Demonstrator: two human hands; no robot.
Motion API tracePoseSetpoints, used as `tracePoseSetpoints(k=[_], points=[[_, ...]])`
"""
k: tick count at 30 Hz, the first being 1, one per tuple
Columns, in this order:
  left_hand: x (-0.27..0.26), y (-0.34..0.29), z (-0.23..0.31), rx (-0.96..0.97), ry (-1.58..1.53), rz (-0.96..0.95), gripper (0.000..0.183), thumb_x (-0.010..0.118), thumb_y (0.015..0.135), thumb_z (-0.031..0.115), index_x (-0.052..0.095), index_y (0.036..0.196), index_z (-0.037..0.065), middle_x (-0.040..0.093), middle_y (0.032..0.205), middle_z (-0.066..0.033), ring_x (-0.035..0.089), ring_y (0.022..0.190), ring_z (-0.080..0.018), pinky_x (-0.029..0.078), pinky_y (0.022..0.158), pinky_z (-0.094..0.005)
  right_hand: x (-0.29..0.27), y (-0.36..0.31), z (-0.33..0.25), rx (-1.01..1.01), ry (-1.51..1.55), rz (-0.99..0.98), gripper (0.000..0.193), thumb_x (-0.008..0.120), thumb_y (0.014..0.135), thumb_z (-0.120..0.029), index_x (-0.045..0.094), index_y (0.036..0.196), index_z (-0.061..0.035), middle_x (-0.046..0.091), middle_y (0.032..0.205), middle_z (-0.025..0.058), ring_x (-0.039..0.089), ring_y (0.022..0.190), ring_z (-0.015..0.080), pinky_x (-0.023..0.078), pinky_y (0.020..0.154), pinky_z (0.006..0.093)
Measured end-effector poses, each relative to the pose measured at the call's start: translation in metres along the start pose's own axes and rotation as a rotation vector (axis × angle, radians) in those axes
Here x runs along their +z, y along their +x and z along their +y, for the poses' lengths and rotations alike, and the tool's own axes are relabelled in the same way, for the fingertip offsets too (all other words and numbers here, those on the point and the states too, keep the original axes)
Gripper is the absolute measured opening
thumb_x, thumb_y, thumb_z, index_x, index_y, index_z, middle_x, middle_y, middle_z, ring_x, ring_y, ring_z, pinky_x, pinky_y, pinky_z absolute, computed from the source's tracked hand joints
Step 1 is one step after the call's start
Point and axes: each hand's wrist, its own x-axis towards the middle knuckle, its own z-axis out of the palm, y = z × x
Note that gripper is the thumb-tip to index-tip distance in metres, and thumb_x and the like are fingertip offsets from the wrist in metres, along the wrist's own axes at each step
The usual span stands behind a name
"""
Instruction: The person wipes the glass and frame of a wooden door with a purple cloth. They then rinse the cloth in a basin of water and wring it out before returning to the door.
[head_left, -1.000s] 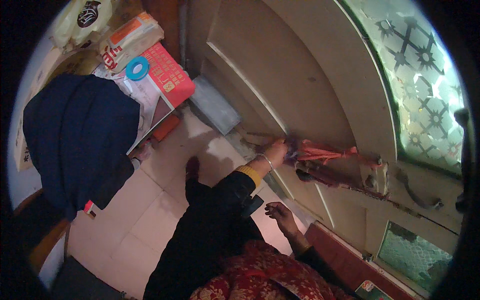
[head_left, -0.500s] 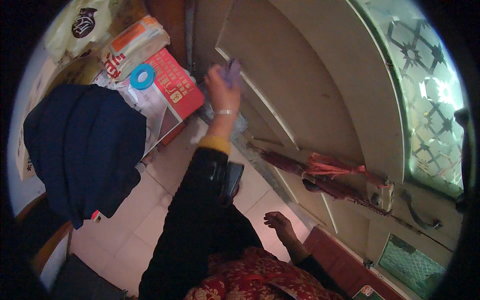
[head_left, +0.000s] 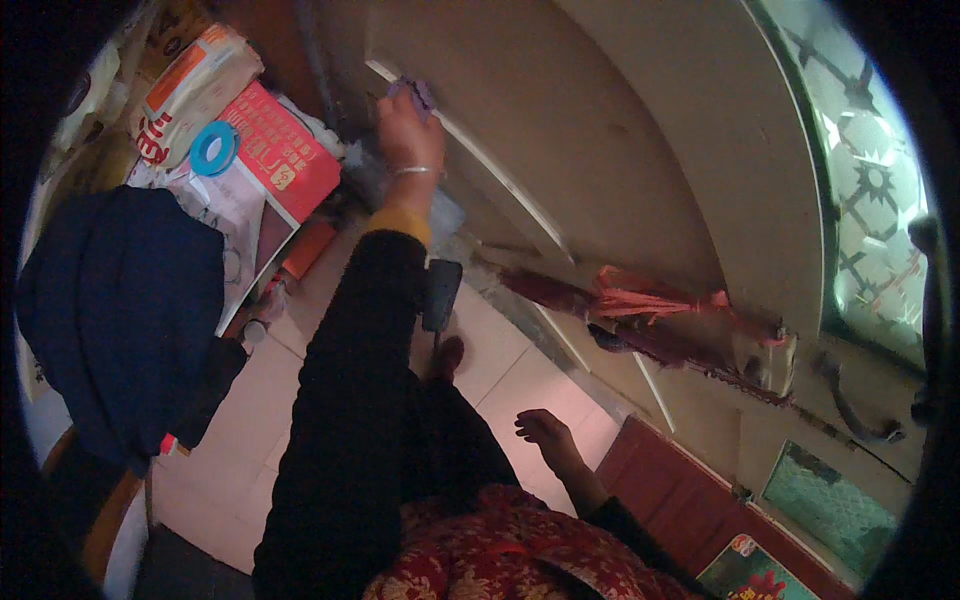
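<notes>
A person's left hand grips a bunched purple cloth at the upper end of a pale moulding on a brown door; whether the cloth presses on the surface cannot be told. One second earlier, the same hand and cloth are at the dark-red bar across the door, beside a knotted pink-red strip; half a second earlier, they are already up by the moulding. The bar's near end, covered in the first frame, now lies exposed. The right hand hangs free below, fingers loosely bent and slightly parted, much as before. The two hands are well apart. The view has shifted, carrying the blue ring-shaped roll, the red printed sheet and the dark blue garment farther left. A dark shoe, hidden half a second ago behind the forearm, shows on the tiled floor beneath a black rectangular object beside the left sleeve.
</notes>
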Motion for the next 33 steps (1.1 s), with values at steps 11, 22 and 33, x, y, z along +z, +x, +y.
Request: tracePoseSetpoints(k=[11, 22, 33], points=[[0.021, -0.211, 0.104, -0.025, -0.396, -0.242, 0.065, 0.069, 0.069, 0.002, 0.051, 0.132, 0.007, 0.050, 0.131, -0.0165, 0.054, 0.116, -0.0395, 0.047, 0.098, -0.0451, -0.016, -0.008, 0.003, 0.055, -0.078, 0.021, 0.023, 0.055, 0.097, -0.008, 0.058, 0.119, -0.0022, 0.063, 0.112, 0.0095, 0.062, 0.101, 0.0199, 0.049, 0.087, 0.0320], [0.008, -0.208, 0.105, 0.410, -0.264, -0.863, 0.032, 0.060, 0.082, 0.016, 0.065, 0.113, 0.013, 0.056, 0.118, -0.0102, 0.056, 0.110, -0.0334, 0.049, 0.089, -0.0442, -0.004, -0.006, 0.009, 0.055, -0.026, 0.027, 0.020, 0.055, 0.097, -0.009, 0.060, 0.115, -0.0015, 0.065, 0.107, 0.0094, 0.064, 0.094, 0.0202, 0.050, 0.084, 0.0333], [-0.048, -0.081, 0.036, 0.546, 0.129, -0.579, 0.035, 0.064, 0.076, 0.007, 0.063, 0.111, 0.011, 0.055, 0.111, -0.0119, 0.055, 0.105, -0.0321, 0.050, 0.084, -0.0451, 0.024, 0.015, -0.013, 0.090, 0.036, -0.007, 0.023, 0.056, 0.097, -0.012, 0.059, 0.118, -0.0029, 0.065, 0.111, 0.0093, 0.063, 0.099, 0.0199, 0.049, 0.085, 0.0321]])
